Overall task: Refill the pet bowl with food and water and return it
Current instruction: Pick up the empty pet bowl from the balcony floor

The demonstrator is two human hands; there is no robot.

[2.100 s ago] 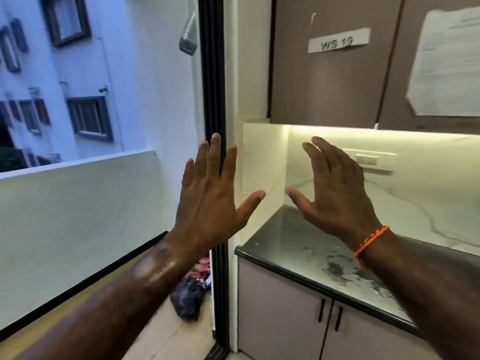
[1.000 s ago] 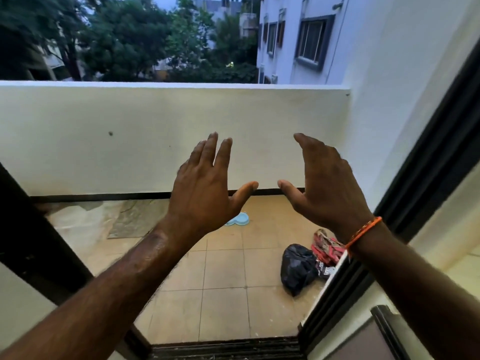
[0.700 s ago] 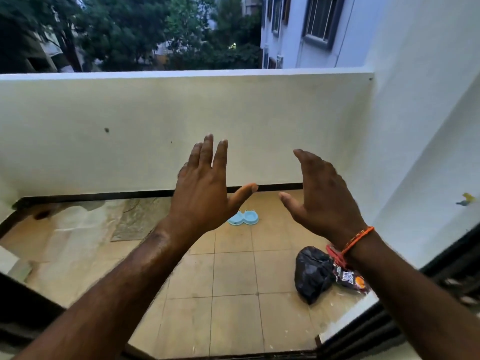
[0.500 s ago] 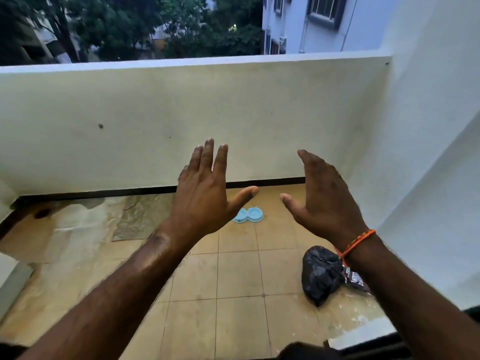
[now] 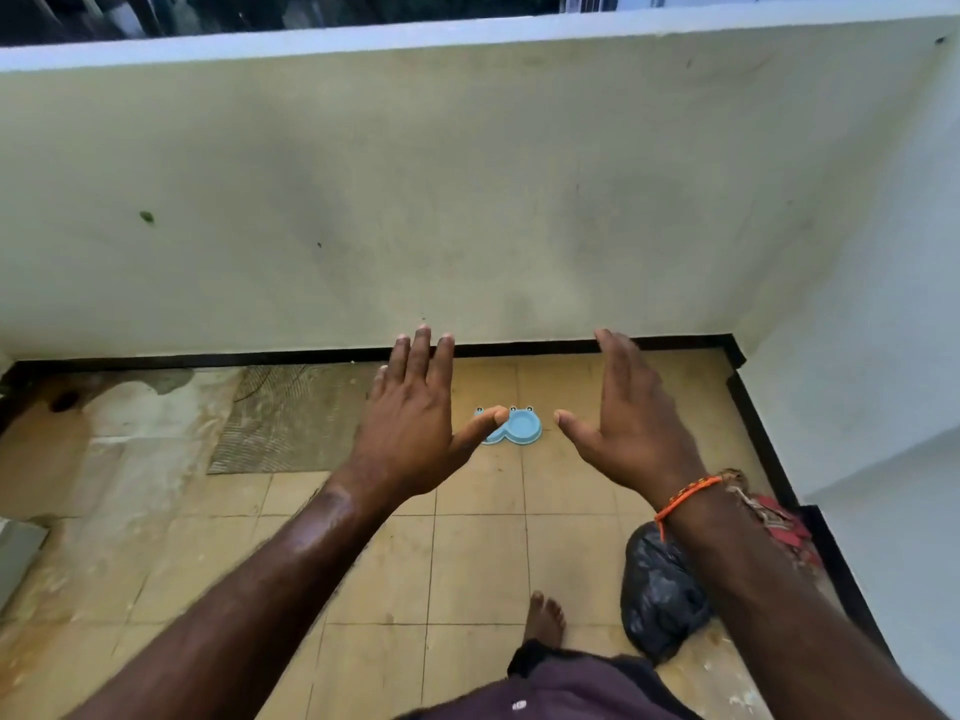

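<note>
While the balcony wall fills the space beyond our hands, the tiled floor below them runs to its dark skirting, stained and wet-looking off to our left. A black bag slumps under our right forearm. Both the left hand and right hand are spread wide, holding nothing. The blue double pet bowl sits on the floor between and beyond our thumbs, looking empty. We judge nothing done: fetching, filling and returning all remain.
</note>
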